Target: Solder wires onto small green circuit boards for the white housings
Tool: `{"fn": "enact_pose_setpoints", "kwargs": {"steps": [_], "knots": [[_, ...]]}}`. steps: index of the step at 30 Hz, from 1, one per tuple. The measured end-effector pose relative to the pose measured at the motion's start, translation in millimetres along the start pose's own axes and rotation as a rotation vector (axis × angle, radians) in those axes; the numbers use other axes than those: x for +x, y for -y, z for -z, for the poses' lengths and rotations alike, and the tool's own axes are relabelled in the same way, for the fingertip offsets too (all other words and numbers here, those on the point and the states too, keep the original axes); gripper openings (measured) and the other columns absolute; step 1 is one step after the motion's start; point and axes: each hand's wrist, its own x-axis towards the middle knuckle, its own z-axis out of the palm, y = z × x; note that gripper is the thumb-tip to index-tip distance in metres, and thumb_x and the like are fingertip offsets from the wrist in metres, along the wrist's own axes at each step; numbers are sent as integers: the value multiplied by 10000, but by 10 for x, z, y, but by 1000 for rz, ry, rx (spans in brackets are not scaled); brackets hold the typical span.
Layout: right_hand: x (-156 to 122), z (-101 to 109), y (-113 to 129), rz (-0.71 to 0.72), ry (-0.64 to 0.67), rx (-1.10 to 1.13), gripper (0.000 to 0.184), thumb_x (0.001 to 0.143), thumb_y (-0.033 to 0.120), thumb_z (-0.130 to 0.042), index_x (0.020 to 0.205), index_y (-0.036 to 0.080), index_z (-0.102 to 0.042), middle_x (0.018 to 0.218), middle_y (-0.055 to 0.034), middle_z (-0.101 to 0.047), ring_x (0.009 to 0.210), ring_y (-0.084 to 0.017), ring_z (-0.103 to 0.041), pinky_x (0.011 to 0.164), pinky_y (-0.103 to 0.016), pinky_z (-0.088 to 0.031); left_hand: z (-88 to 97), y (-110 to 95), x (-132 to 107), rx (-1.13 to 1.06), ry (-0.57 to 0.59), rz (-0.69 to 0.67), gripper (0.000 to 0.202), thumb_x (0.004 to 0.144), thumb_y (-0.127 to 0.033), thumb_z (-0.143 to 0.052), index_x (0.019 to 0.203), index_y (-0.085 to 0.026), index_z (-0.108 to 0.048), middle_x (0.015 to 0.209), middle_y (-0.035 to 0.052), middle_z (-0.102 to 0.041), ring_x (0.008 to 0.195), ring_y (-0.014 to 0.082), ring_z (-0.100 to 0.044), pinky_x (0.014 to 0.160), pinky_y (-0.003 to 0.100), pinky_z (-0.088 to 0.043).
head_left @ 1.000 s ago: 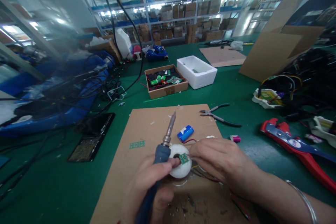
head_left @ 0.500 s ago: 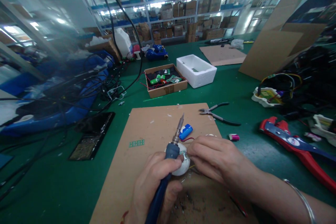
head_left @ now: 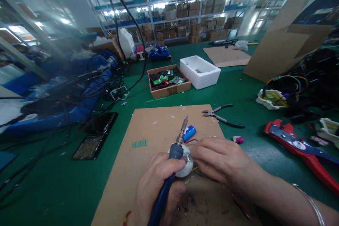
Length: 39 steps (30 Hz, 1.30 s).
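Note:
My left hand (head_left: 159,180) is closed around a blue soldering iron (head_left: 174,155), its metal tip pointing up and away from me. The same hand also steadies a white round part (head_left: 187,169) with a small circuit board (head_left: 188,156) on it. At the right edge of that part, the fingers of my right hand (head_left: 217,155) are pinched together; what they hold is hidden. A thin yellow wire (head_left: 195,168) shows below these fingers. Just beyond the hands lies a blue cylindrical battery (head_left: 189,133) with a red wire. Beneath everything is a cardboard sheet (head_left: 124,176).
Diagonal cutters (head_left: 212,113) lie across the sheet's far right corner. To the right are a pink cylinder (head_left: 237,139) and a red-and-blue wire stripper (head_left: 299,144). Green board strips (head_left: 139,143) lie left. A cardboard tray (head_left: 171,91) and white foam box (head_left: 202,77) stand behind.
The whole view has shifted slightly, so things appear a little further right. Both hands keep nearly the same pose around the white part and the soldering iron.

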Motion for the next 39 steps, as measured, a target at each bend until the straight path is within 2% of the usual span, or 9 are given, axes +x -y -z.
{"fn": "enact_pose_setpoints", "kwargs": {"steps": [11, 14, 17, 19, 21, 26, 31, 36, 39], "knots": [[10, -43, 17, 6, -89, 10, 236, 950, 190, -420, 757, 175, -557, 714, -17, -578, 617, -127, -519, 563, -241, -420, -25, -20, 3, 14, -14, 5, 270, 924, -382, -475, 1063, -185, -597, 931, 77, -672, 958, 199, -612, 807, 318, -508], [17, -41, 27, 6, -108, 25, 223, 943, 180, -431, 766, 173, -566, 707, -14, -576, 621, -122, -516, 575, -236, -422, 14, -57, 6, -41, -97, 3, 259, 925, -377, -479, 1094, -217, -591, 898, 52, -683, 897, 188, -638, 801, 324, -528], [3, -50, 24, 1, -102, 35, 201, 936, 174, -445, 782, 173, -574, 728, -14, -590, 640, -125, -524, 594, -246, -424, 190, -83, 4, -182, -193, 71, 270, 915, -337, -490, 1155, -228, -548, 839, 33, -682, 706, 175, -657, 661, 323, -575], [-13, -65, 16, -1, -94, 38, 177, 932, 176, -453, 809, 172, -581, 753, -17, -602, 662, -132, -534, 609, -257, -427, 351, -83, 13, -288, -179, 187, 221, 896, -323, -493, 1076, -233, -584, 778, 30, -663, 583, 159, -622, 492, 287, -550], [-26, -85, 3, 1, -96, 25, 175, 928, 167, -448, 813, 171, -580, 758, -19, -603, 663, -134, -534, 605, -262, -425, 483, -68, 34, -367, -167, 276, 156, 870, -316, -500, 909, -229, -623, 648, 12, -609, 523, 149, -573, 398, 247, -483], [-35, -130, -30, 13, -108, -16, 160, 906, 149, -458, 797, 177, -572, 741, -13, -596, 657, -131, -529, 611, -263, -431, 522, -32, 77, -295, -352, 228, 157, 794, -268, -561, 688, -165, -613, 527, -15, -521, 514, 139, -577, 476, 252, -498], [-28, -127, -20, 8, -104, -14, 178, 913, 152, -451, 789, 171, -578, 734, -21, -612, 661, -135, -555, 620, -269, -458, 457, -65, 91, -317, -283, 310, 163, 799, -292, -560, 702, -180, -627, 529, -18, -527, 422, 109, -503, 374, 216, -433], [-47, -124, -19, 11, -94, -8, 166, 919, 152, -451, 835, 175, -592, 790, -36, -647, 733, -145, -598, 669, -279, -492, 482, -55, 55, -319, -264, 324, 161, 791, -309, -590, 700, -182, -626, 547, -3, -548, 515, 138, -552, 430, 220, -481], [-57, -129, -32, -2, -67, 6, 165, 930, 170, -447, 866, 176, -599, 819, -43, -658, 768, -146, -611, 698, -282, -508, 472, -31, 20, -303, -254, 319, 155, 804, -290, -572, 709, -177, -620, 560, -9, -560, 454, 110, -528, 416, 210, -468]]}}
